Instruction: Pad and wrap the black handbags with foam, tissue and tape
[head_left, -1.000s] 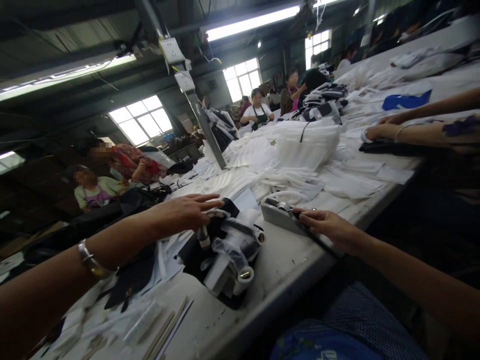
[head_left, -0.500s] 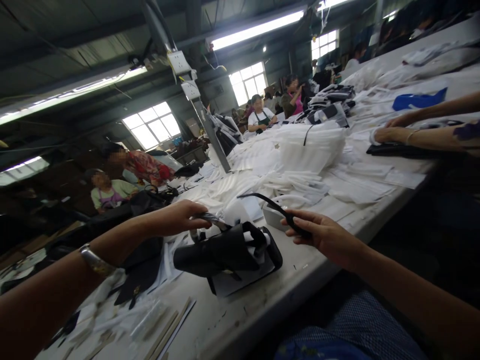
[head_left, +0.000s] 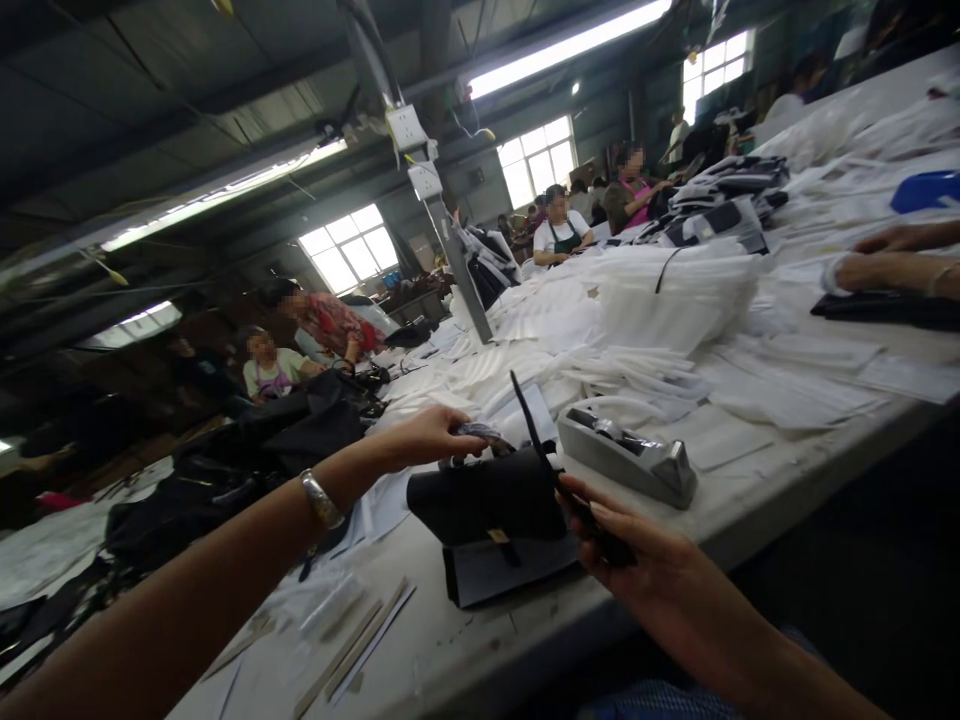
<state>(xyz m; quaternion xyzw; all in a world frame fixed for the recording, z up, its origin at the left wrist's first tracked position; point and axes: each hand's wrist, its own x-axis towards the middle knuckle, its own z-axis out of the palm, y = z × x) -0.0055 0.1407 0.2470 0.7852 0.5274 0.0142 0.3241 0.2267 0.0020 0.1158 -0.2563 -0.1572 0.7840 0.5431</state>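
Note:
A small black handbag (head_left: 480, 498) stands on the white table, its flap partly raised over a pale lining and a small metal clasp on its front. My left hand (head_left: 427, 436) is closed on the bag's top handle (head_left: 486, 432), which looks wrapped in clear film. In my right hand (head_left: 637, 545) is a black strap (head_left: 531, 425), gripped low, with its free end pointing up in front of the bag's right side. A grey tape dispenser (head_left: 630, 458) sits just behind my right hand.
White foam sheets and paper strips (head_left: 645, 330) cover the table beyond the bag. Thin card strips (head_left: 360, 640) lie at the front left, dark bags (head_left: 300, 440) behind them. A co-worker's hands (head_left: 892, 262) rest on black material at the right. A grey post (head_left: 457, 270) rises from the table.
My view has turned left, so everything sits further right. My right hand has brought the strap closer to the bag and tipped it more upright. The tape dispenser now shows fully. My left hand keeps the handle.

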